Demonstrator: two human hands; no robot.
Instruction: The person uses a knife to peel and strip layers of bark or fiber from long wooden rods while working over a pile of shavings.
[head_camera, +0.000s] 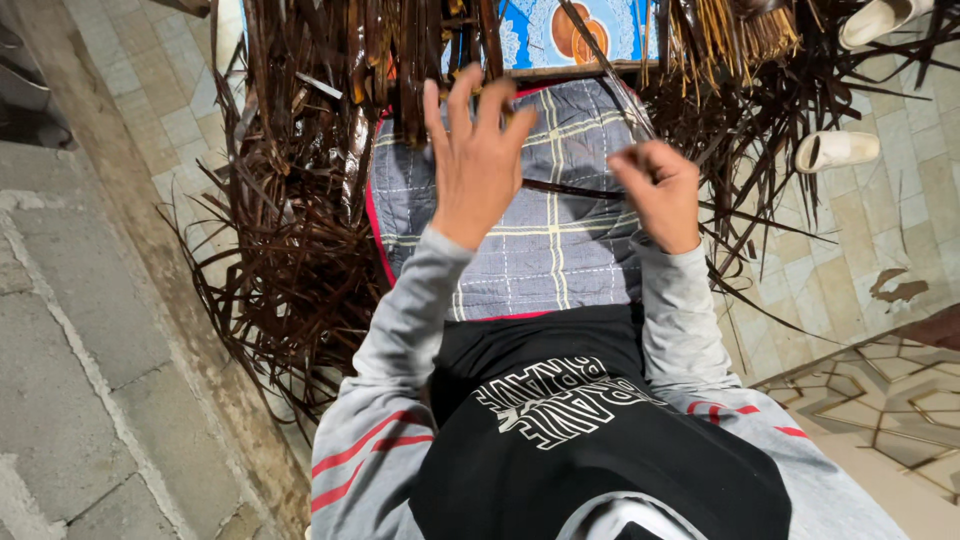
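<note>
My left hand (478, 160) is raised over a blue-grey checked cloth (560, 250) on my lap, fingers spread and pointing up toward hanging dark brown leaf strips. A thin dark strip (570, 188) runs across from under its palm to my right hand (658, 190), whose fingers are curled and pinching the strip's end. A second thin strip (610, 70) slants up from my right hand toward the top. Grey sleeves with red stripes cover both arms.
Heaps of dark dried palm-like leaves (300, 230) lie left and right of the cloth. Straw-coloured ribs (720, 35) hang at the top right. White sandals (835, 150) sit on the tiled floor (880, 250). A stone kerb (90, 330) runs along the left.
</note>
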